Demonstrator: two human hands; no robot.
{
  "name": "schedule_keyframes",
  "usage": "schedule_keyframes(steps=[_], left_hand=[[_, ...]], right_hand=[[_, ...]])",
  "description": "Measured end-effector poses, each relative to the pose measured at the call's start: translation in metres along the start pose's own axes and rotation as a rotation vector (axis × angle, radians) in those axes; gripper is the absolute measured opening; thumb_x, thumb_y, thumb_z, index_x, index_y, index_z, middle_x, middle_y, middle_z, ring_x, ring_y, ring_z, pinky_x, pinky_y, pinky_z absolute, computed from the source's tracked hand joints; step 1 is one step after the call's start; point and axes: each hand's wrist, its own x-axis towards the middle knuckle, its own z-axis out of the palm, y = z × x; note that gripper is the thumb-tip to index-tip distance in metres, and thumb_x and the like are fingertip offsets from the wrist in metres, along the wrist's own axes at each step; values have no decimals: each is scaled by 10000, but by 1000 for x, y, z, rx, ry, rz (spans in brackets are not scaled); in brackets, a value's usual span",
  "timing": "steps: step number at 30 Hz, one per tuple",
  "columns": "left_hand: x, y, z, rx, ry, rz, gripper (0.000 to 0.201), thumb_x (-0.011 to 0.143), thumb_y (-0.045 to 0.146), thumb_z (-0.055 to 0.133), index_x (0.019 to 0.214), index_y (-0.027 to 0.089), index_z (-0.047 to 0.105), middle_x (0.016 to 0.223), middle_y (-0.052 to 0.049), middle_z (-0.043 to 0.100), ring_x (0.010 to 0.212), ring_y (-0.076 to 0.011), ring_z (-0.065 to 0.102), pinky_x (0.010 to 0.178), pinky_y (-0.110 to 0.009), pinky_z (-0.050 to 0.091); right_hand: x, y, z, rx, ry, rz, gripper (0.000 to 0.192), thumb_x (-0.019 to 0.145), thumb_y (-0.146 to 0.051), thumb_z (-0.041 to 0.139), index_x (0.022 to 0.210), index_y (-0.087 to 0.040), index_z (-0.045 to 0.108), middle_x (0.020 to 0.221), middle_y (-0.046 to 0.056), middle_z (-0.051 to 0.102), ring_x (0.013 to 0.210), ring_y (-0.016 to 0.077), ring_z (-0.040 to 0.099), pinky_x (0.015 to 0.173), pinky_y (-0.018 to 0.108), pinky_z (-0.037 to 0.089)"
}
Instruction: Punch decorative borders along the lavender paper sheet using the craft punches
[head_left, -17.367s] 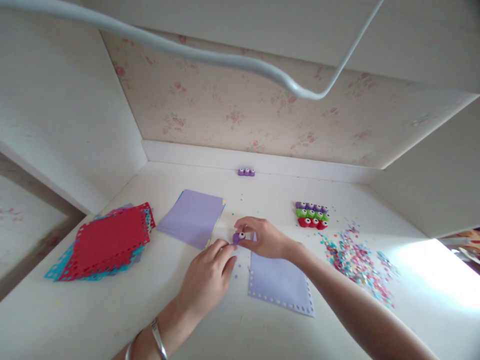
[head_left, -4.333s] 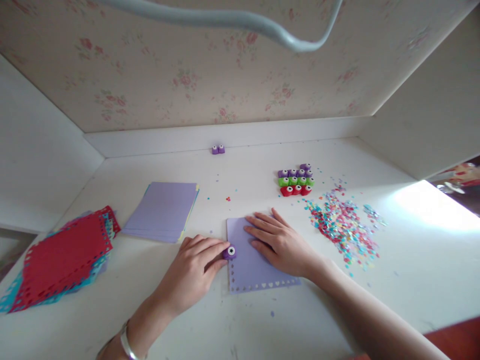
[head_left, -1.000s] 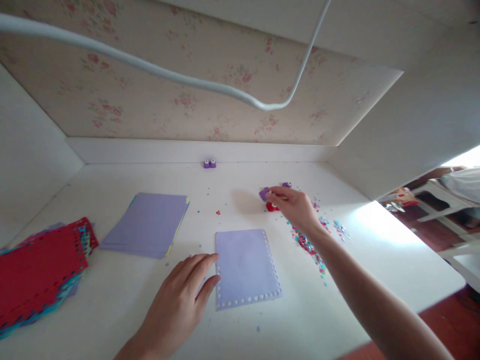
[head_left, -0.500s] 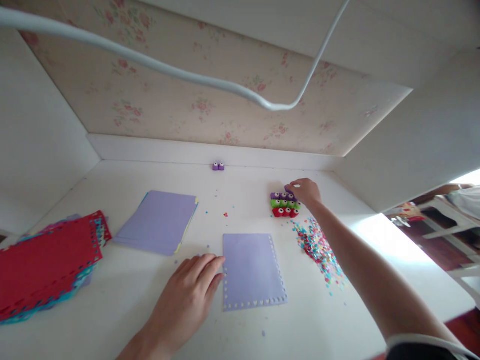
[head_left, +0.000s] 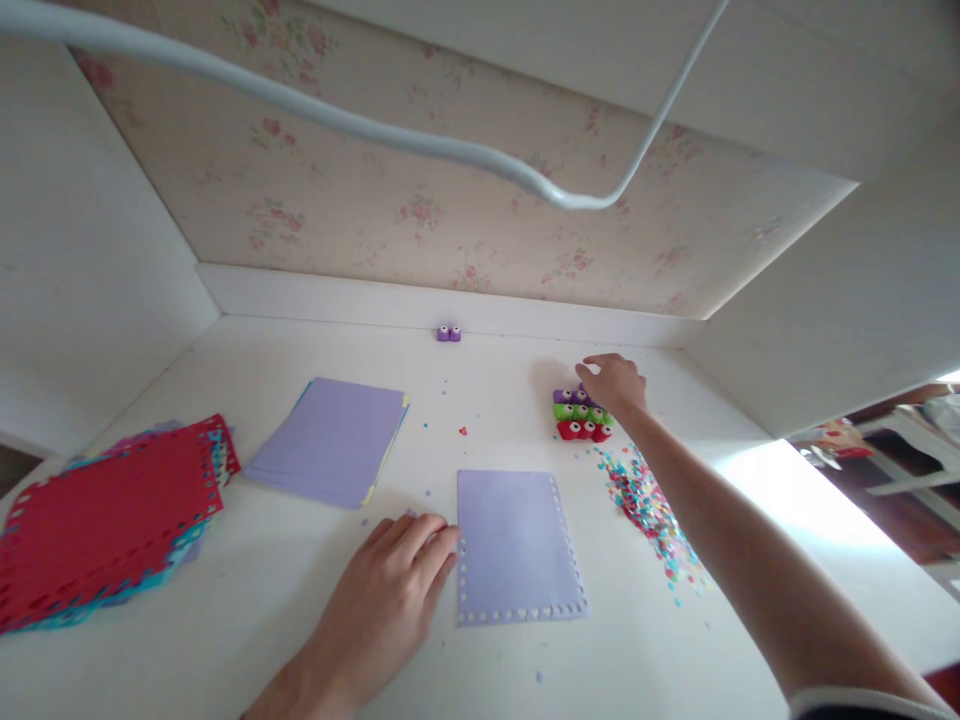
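A light purple sheet of paper (head_left: 510, 545) lies flat, with small punched holes along its right and bottom edges and the lower part of its left edge. My left hand (head_left: 401, 580) rests on the table at its left edge, fingers lying side by side and fingertips at the paper's border. Farther back, my right hand (head_left: 615, 382) hovers at the craft punches, thumb and forefinger apart, nothing seen between them. These small punches stand in rows: purple (head_left: 568, 396), green (head_left: 581, 412) and red (head_left: 585, 430). My right hand partly hides the purple row.
Two purple punches (head_left: 449, 333) stand against the back wall. A stack of purple sheets (head_left: 330, 440) lies left of centre, and punched red sheets (head_left: 120, 500) over blue ones lie far left. Colourful confetti (head_left: 652, 515) is heaped beneath my right forearm. A white cable (head_left: 420, 142) crosses above.
The fingers of my right hand have parted at the purple punches, where they were closed on one before. My left hand stays at the paper's edge. The whole view has shifted slightly.
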Motion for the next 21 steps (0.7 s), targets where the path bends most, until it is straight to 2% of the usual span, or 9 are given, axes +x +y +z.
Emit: schedule_keyframes(steps=[4,7,8,10,12,16,21], left_hand=[[-1,2,4,-27,-83,-9,191,972,110,485,1038,219,627,989,-26,665,898,-234,619,821,-451,499],[-3,3,7,-26,-144,1,189,940,83,528,1030,219,624,1002,-14,666,912,-232,610,838,-449,488],[-3,3,7,-27,-155,7,180,935,86,540,1027,218,621,1018,-11,668,920,-231,607,839,-445,484],[-4,3,8,-40,-157,19,162,932,99,559,1025,219,615,1059,-2,672,940,-226,602,843,-433,474],[-3,4,8,-63,-146,26,146,936,117,566,1027,223,611,1091,9,675,954,-219,596,850,-420,463],[-3,5,5,-89,-131,18,120,956,190,574,1057,243,613,1143,13,672,974,-218,582,873,-410,445],[-3,7,4,-57,-159,7,166,947,198,590,1103,250,613,1162,-14,664,977,-232,579,866,-415,446]], right_hand=[[-3,-55,13,100,-84,-235,359,941,-320,493,1214,-194,690,1220,93,692,1084,238,642,983,345,458],[-6,-109,33,175,-153,-412,370,950,-294,530,1302,-230,626,1333,60,634,1115,190,630,1007,291,446],[-5,-126,39,195,-169,-457,388,953,-292,545,1333,-233,596,1377,65,600,1157,194,608,1032,311,435],[-1,-158,50,224,-188,-515,432,965,-314,566,1384,-219,529,1457,91,516,1255,241,541,1079,431,404],[7,-183,58,241,-194,-528,440,970,-338,580,1386,-212,511,1486,113,466,1290,283,503,1075,522,398],[23,-206,65,260,-212,-483,353,968,-344,595,1286,-191,578,1368,109,552,1185,270,574,995,509,477],[23,-204,66,296,-192,-390,273,967,-354,594,1163,-168,630,1225,92,627,1080,236,618,938,466,509]])
